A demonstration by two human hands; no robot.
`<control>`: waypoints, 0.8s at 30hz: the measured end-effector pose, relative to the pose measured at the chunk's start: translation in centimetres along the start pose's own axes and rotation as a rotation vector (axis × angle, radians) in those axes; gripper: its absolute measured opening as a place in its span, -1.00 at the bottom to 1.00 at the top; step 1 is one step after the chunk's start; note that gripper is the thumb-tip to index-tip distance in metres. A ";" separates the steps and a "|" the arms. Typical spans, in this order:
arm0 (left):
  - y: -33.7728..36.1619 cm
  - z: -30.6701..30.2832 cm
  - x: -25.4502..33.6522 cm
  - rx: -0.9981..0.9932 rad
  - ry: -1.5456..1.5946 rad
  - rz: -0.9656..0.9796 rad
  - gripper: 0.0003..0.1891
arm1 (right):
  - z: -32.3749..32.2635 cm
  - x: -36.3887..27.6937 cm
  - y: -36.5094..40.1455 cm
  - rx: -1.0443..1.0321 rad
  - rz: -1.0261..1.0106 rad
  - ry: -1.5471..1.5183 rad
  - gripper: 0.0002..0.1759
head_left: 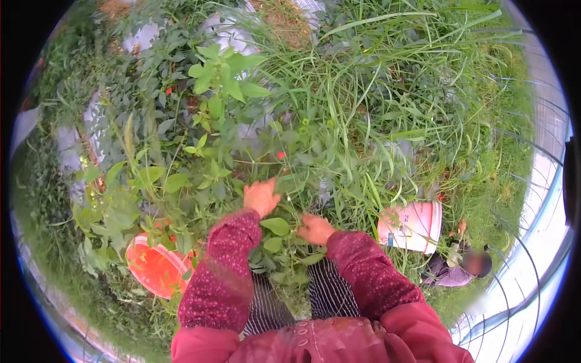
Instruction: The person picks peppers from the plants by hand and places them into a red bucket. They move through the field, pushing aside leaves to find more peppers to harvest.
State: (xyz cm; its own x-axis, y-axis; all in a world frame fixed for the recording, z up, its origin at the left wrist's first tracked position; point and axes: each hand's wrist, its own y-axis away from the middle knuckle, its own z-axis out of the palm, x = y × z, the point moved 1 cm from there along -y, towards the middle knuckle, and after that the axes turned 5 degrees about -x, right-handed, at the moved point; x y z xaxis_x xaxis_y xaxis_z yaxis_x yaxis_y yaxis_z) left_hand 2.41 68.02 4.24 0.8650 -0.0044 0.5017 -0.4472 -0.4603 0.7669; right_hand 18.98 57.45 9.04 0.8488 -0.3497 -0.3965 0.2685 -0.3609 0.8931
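One head camera looks steeply down, close above the hands [287,212], with grass beyond them.

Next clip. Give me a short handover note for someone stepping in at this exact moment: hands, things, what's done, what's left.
Hands: the left hand is reaching into the leafy plants; the right hand is lower, beside it among the leaves. Foliage hides both grips.
Things: an orange bucket sits on the ground to the left, partly under leaves. A white bucket lies in the grass to the right, with another person low beside it.
Done: cannot tell; the orange bucket's contents are unclear.
Left: a small red fruit hangs on the plants just above the hands, untouched.
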 end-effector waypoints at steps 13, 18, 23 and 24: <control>5.1 6.5 1.8 0.165 -0.261 0.142 -0.52 | -5.0 1.1 -0.3 0.079 -0.111 -1.468 -0.54; 7.0 1.6 0.8 0.226 -0.117 0.188 -0.62 | -2.8 0.5 4.3 0.146 -0.099 -0.902 -0.68; 8.7 -6.9 6.6 0.285 0.128 0.249 -0.59 | 5.7 6.0 0.1 -0.011 -0.446 -1.430 -0.71; 8.9 -7.9 7.9 0.239 0.091 0.394 -0.55 | 7.6 7.1 -1.0 -0.048 -0.498 -1.644 -0.69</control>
State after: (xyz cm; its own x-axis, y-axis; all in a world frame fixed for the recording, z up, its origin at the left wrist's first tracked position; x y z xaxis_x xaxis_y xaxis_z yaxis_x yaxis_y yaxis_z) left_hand 3.49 70.92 18.18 0.6118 -0.1470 0.7772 -0.6631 -0.6310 0.4026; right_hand 21.25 48.77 3.77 -0.6278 -0.6827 -0.3739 0.3796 -0.6879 0.6186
